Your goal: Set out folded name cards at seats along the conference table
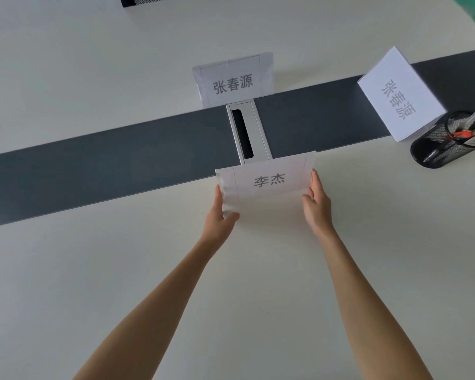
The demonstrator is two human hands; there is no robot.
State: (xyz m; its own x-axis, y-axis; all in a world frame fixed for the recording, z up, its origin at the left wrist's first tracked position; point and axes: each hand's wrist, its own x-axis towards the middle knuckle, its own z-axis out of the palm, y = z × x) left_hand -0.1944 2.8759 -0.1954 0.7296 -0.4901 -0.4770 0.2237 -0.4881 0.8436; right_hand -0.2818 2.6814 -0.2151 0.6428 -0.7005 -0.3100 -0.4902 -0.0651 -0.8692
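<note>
A white folded name card (269,181) with two printed characters stands on the near side of the white conference table (121,270), at the edge of the dark centre strip (107,168). My left hand (222,212) grips its left end and my right hand (316,200) presses its right end. Beyond the strip stands a second folded name card (235,79) with three characters. A third folded name card (399,96) stands turned at the right, across the strip.
A silver cable box (259,130) with a dark slot crosses the strip between the two middle cards. A black mesh pen holder (436,145) with pens stands at the right, next to the third card. A black mesh object (148,0) shows at the far edge.
</note>
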